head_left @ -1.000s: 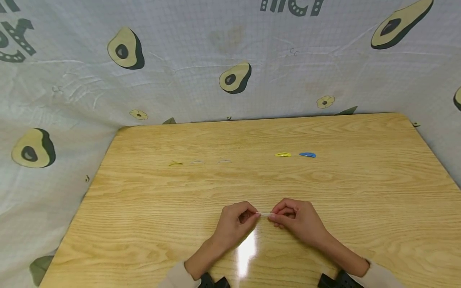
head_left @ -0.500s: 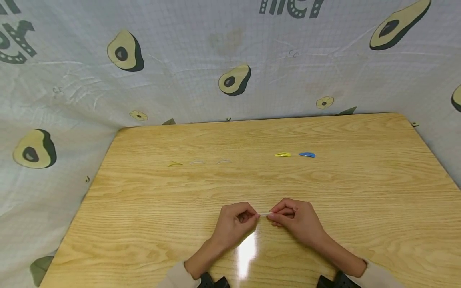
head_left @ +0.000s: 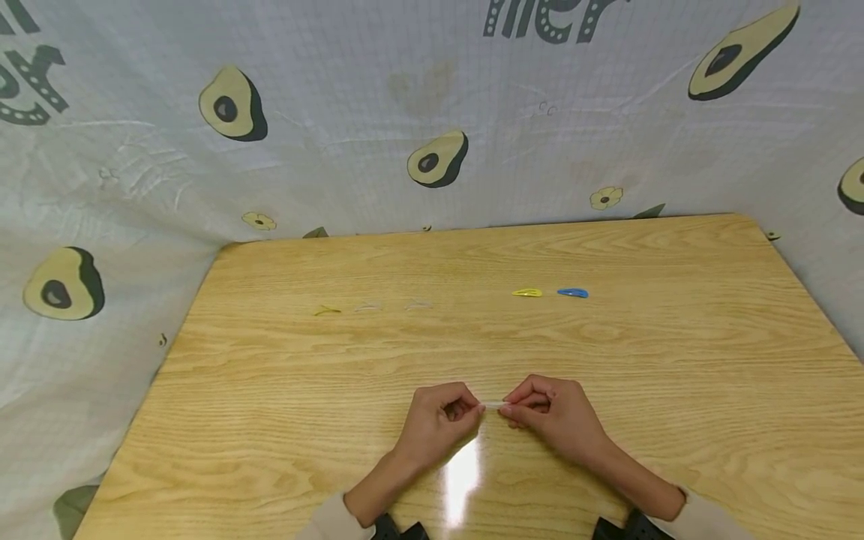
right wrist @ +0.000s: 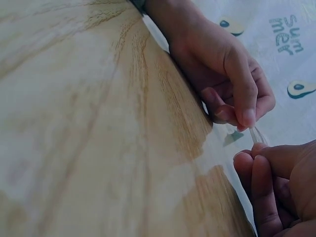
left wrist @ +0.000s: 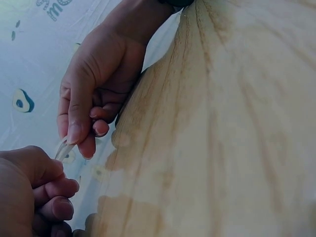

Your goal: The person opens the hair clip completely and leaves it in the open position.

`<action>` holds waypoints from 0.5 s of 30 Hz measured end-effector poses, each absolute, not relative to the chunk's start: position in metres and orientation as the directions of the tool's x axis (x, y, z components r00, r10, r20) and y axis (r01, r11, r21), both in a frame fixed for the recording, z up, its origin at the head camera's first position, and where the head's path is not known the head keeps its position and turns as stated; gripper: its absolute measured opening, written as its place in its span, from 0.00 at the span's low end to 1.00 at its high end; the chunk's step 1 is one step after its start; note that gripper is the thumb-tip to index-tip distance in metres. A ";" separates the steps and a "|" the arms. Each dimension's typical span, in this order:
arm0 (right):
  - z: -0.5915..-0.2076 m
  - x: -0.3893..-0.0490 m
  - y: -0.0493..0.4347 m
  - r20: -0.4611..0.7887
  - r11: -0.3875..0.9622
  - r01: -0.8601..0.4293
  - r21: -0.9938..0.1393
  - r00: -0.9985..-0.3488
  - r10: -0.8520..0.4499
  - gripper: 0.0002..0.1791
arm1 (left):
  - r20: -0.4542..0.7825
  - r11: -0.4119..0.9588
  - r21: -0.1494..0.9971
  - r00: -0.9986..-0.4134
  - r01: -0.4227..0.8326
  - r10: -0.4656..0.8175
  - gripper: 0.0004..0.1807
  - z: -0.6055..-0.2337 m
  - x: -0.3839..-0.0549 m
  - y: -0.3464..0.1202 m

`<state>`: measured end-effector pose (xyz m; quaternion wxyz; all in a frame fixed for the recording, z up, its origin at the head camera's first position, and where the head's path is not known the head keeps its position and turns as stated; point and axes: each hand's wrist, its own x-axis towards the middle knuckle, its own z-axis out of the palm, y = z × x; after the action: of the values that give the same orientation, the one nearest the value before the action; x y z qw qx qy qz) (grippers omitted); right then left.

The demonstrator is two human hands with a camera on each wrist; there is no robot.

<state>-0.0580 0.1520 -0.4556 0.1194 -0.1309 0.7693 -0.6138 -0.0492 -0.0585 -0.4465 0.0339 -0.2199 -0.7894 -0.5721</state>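
Observation:
Between my two hands, low over the near middle of the table, is a small whitish hair clip. One end is pinched between the thumb and forefinger of my left hand. My right hand pinches the other end in the same way, so only a short length shows. In the right wrist view the clip looks slender and pale, its ends hidden under the fingertips; the left wrist view also shows the clip between both thumbs.
On the wooden table, a yellow snap clip and a blue snap clip lie flat beyond my right hand. Farther left are a bent yellow clip and two pale bent clips. Patterned sheeting stands behind the table.
Both hands keep the same pinch on the hair clip, nearly still. The head view has tilted slightly upward, so the scene sits a little lower.

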 end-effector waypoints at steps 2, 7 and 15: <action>-0.455 -0.058 0.151 -0.021 0.213 -0.057 -0.975 -0.939 -0.344 0.06 | 0.302 0.259 0.886 -0.903 0.384 0.306 0.07 -0.455 -0.051 -0.059; -0.455 -0.057 0.151 -0.013 0.213 -0.060 -0.975 -0.945 -0.328 0.06 | 0.292 0.274 0.885 -0.906 0.377 0.305 0.08 -0.464 -0.053 -0.061; -0.456 -0.058 0.150 -0.012 0.222 -0.056 -0.973 -0.955 -0.295 0.06 | 0.301 0.260 0.886 -0.902 0.385 0.309 0.07 -0.464 -0.056 -0.059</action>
<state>-0.0577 0.1501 -0.4558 0.0975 -0.1134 0.7756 -0.6133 -0.0562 -0.0595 -0.4635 0.0334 -0.2186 -0.7930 -0.5676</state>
